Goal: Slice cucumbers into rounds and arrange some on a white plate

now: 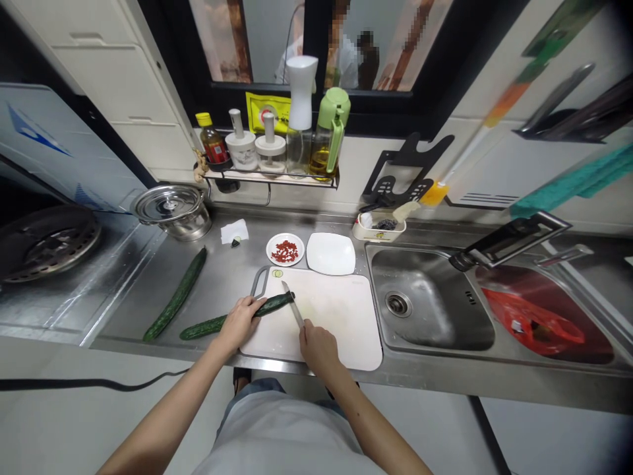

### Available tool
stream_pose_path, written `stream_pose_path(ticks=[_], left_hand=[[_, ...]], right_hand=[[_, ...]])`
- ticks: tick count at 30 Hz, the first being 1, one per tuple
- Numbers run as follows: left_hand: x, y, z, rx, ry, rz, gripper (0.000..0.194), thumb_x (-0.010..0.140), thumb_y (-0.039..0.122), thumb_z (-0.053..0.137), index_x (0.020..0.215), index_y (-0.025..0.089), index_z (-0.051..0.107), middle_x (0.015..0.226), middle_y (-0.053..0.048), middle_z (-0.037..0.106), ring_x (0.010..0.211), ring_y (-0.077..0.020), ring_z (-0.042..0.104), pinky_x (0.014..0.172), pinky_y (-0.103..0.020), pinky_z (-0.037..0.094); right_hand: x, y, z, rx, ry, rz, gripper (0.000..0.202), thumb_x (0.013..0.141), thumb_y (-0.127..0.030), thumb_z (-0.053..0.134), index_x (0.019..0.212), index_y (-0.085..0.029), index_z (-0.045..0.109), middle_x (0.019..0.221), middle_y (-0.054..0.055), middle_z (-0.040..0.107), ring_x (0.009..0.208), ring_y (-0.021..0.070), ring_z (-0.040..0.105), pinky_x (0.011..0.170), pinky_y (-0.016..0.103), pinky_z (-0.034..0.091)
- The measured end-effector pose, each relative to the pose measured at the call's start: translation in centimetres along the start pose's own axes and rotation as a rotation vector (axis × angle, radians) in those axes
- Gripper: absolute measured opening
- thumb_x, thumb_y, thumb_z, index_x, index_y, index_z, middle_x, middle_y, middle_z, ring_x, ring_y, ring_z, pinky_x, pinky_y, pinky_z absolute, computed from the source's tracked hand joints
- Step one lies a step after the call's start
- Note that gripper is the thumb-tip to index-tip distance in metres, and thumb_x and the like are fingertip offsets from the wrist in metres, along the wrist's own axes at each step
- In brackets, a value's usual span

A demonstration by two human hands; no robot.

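My left hand is closed over the middle of a long green cucumber, which lies partly on the white cutting board and sticks out past its left edge. In my right hand is the handle of a knife; its blade crosses the cucumber close to the right end. A small cucumber slice rests at the board's upper left corner. To the left, a second whole cucumber lies on the steel counter, apart from both hands.
Behind the board stand a plate of chopped red pieces and a white square plate. A steel sink is on the right, with a red plastic bag in the second basin. A lidded pot and a condiment rack stand at the back.
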State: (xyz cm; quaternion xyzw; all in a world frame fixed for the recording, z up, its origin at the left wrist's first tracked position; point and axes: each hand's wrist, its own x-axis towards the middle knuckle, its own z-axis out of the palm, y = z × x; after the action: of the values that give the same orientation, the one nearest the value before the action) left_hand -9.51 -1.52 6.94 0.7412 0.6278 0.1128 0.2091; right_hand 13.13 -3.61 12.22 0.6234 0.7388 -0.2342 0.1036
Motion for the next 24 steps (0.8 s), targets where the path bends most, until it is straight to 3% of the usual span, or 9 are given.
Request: stream_pose_path(ticks=[5, 12, 17, 24], left_hand=[[-0.1, 0.4, -0.4, 0.026, -0.017, -0.025, 0.051, 0.078, 0.011, 0.05, 0.127, 0.026, 0.055, 0.11, -0.009, 0.059, 0.104, -0.0227, 0.052, 0.092, -0.034, 0.041], [1.4, 2.7, 0.1, 0.054, 0.092, -0.057, 0.041, 0.079, 0.042, 0.061, 0.117, 0.026, 0.06, 0.11, -0.008, 0.059, 0.102, -0.0249, 0.053, 0.093, -0.037, 0.038], [3.3, 3.7, 2.0, -0.059, 0.106, 0.05, 0.031, 0.084, 0.034, 0.055, 0.113, 0.024, 0.062, 0.107, -0.006, 0.061, 0.102, -0.0207, 0.054, 0.086, -0.031, 0.043], [3.8, 3.1, 3.5, -0.099, 0.139, 0.092, 0.025, 0.085, 0.029, 0.056, 0.107, 0.023, 0.065, 0.102, -0.006, 0.065, 0.099, -0.0198, 0.057, 0.087, -0.031, 0.044]], right_hand=[[-0.1, -0.3, -0.1, -0.013, -0.006, -0.003, 0.031, 0.096, -0.021, 0.028, 0.105, -0.012, 0.056, 0.087, 0.013, 0.067, 0.084, 0.0227, 0.065, 0.067, 0.029, 0.043], [-0.1, -0.6, 0.3, -0.022, -0.003, -0.027, 0.034, 0.095, -0.017, 0.024, 0.108, -0.01, 0.054, 0.087, 0.016, 0.067, 0.087, 0.0245, 0.065, 0.068, 0.03, 0.043], [-0.3, -0.7, 0.1, -0.021, -0.029, -0.021, 0.031, 0.094, -0.016, 0.026, 0.105, -0.01, 0.055, 0.088, 0.015, 0.067, 0.088, 0.0238, 0.065, 0.068, 0.029, 0.044], [-0.4, -0.7, -0.1, -0.018, -0.03, -0.027, 0.031, 0.093, -0.014, 0.027, 0.106, -0.01, 0.055, 0.09, 0.017, 0.068, 0.09, 0.0245, 0.065, 0.07, 0.03, 0.045]])
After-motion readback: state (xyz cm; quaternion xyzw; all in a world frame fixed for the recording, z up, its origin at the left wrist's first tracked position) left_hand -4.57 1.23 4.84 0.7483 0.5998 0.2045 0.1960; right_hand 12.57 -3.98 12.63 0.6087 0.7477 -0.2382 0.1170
